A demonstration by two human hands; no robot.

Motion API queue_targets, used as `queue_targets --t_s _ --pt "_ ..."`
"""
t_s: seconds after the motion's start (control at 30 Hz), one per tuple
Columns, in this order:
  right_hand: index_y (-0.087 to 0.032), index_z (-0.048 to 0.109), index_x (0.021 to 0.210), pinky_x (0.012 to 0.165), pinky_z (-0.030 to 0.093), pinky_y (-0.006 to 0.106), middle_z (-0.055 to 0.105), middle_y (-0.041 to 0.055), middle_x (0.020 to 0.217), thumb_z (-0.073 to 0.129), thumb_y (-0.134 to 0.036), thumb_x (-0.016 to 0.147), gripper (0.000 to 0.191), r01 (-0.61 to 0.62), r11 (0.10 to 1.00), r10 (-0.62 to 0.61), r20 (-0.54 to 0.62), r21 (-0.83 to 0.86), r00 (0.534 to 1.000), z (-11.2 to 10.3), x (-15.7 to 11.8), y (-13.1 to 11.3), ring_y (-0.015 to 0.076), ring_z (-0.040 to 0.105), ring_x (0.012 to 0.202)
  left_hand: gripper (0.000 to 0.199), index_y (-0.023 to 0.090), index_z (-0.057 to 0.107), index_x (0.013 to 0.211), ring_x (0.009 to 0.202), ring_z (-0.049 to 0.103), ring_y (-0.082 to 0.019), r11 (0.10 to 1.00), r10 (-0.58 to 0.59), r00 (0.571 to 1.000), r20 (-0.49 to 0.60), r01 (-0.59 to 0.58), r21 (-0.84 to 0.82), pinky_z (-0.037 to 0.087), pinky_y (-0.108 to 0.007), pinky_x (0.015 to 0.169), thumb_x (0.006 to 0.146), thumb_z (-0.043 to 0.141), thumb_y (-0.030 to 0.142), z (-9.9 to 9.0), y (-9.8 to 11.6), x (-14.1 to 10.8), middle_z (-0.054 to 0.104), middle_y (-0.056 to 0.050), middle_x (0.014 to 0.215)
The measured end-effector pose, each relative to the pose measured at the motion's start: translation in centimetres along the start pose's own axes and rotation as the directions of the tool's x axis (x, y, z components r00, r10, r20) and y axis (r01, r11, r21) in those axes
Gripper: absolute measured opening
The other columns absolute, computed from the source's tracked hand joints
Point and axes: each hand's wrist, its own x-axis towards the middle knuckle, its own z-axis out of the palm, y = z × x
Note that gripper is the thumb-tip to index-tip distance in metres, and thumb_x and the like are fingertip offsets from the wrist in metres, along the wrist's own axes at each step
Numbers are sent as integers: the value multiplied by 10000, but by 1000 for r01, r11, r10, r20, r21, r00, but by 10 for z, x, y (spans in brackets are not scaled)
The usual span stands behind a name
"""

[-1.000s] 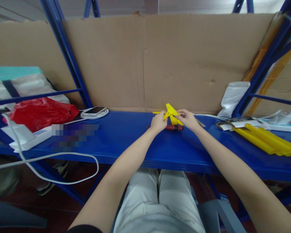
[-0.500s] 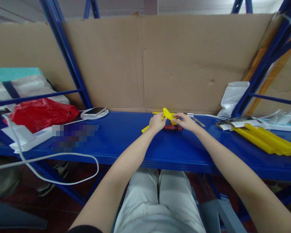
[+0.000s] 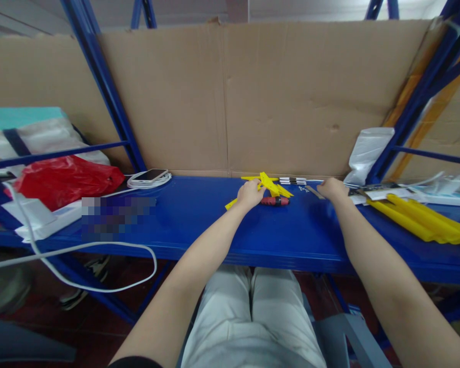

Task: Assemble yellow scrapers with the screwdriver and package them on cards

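A thin yellow flat piece [image 3: 267, 183] with angled arms is pinched in my left hand [image 3: 250, 194] above the blue table. More yellow strips lie under and beside it, and one yellow end [image 3: 231, 204] sticks out left of the hand. A red and black screwdriver handle [image 3: 275, 201] lies just below these pieces. My right hand [image 3: 332, 189] is farther right, fingers curled down at the tabletop. Beside its fingers lies a narrow grey strip [image 3: 314, 192], with small white bits [image 3: 303, 188] to the left. Whatever the right fingertips hold is hidden.
Black-and-white banded pieces [image 3: 292, 181] sit at the back, against the cardboard wall [image 3: 283, 102]. Yellow sheets [image 3: 425, 220] and a clear bag [image 3: 369, 156] are at right. At left are a phone [image 3: 151, 175] on a coiled cable, a red bag [image 3: 71, 179] and a power strip [image 3: 53, 222].
My right hand has let go of the yellow piece and moved right, to beside the grey strip. My left hand keeps its hold, nearly in the same place.
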Motion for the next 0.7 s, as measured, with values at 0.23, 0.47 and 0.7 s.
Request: queue_targets --t_s 0.23,0.47,0.7 --pt "-24 613 1154 932 381 611 578 318 1177 555 -692 716 802 -22 999 25 78 -36 997 8 1 5 428 511 1172 260 190 664 1070 1076 621 -236 1000 8 1000 -4 -8 -9 470 -329 916 851 565 290 1 0 0 685 -97 1130" --pt "-65 651 1071 889 418 600 617 305 1082 527 -739 700 779 -20 1000 19 96 8 995 17 8 10 415 561 1082 266 184 666 1071 1075 622 -242 1000 9 1000 -1 -9 5 473 -337 912 851 561 292 1 0 0 687 -106 1121" --pt "-129 680 922 824 477 546 660 242 983 584 -741 645 679 -16 999 14 51 39 999 34 26 19 384 614 998 274 191 666 1079 1078 620 -235 1000 13 1000 -2 -13 13 473 -326 914 848 566 298 2 -1 1 687 -99 1120"
